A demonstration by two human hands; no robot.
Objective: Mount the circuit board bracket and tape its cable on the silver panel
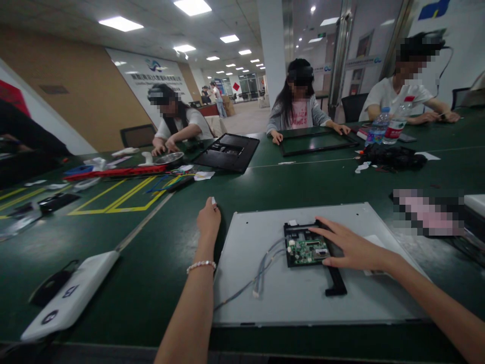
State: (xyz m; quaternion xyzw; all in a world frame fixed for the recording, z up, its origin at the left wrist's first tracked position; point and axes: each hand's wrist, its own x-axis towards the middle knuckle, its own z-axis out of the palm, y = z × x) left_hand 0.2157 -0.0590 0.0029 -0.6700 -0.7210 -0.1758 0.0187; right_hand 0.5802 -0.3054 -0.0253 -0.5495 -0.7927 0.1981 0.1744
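A pale grey flat panel (242,253) lies in front of me. On it sits a black plastic bracket (336,281) carrying a green circuit board (303,251). My right hand (350,247) rests over the bracket, fingers stretched and apart, with fingertips at its far edge and the thumb by the board's right side. Grey cables (261,268) run from the bracket's left side across the panel. Just beyond the panel's left edge, my left hand (209,220) is closed around a small white piece (213,200), whose tip shows above the fingers.
A white power bank-like case (71,296) lies at left. Yellow tape lines (125,202) and a red strip (113,173) are beyond it. Across the green table, people handle a black frame (320,151) and small parts; a black cover (231,151) and bottles (397,124) stand there.
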